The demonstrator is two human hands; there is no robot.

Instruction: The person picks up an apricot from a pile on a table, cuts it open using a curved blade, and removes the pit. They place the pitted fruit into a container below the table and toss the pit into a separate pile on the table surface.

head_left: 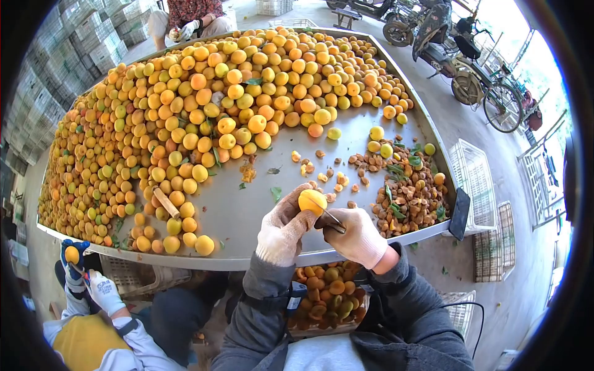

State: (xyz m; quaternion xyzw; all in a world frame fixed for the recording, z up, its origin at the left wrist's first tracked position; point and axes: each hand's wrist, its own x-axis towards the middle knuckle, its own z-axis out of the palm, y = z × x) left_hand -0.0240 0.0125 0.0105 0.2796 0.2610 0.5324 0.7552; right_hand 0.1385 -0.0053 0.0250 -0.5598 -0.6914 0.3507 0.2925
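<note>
My left hand (281,227), in a stained white work glove, is closed around a yellow-orange apricot (312,201) above the near edge of the metal table. My gloved right hand (357,238) grips a small knife (335,219); its thin blade touches the apricot, and its handle is hidden in my fingers. Just beyond my hands lie apricot scraps (340,179) and loose pits. Below them, in front of my body, stands a container of cut apricots (328,290).
A large heap of apricots (204,105) covers much of the metal table (266,176). Pits with leaves (405,191) are piled at right. White crates (473,185) stand beside the table. A co-worker's gloved hands (93,278) hold an apricot at lower left; another person (195,18) sits across.
</note>
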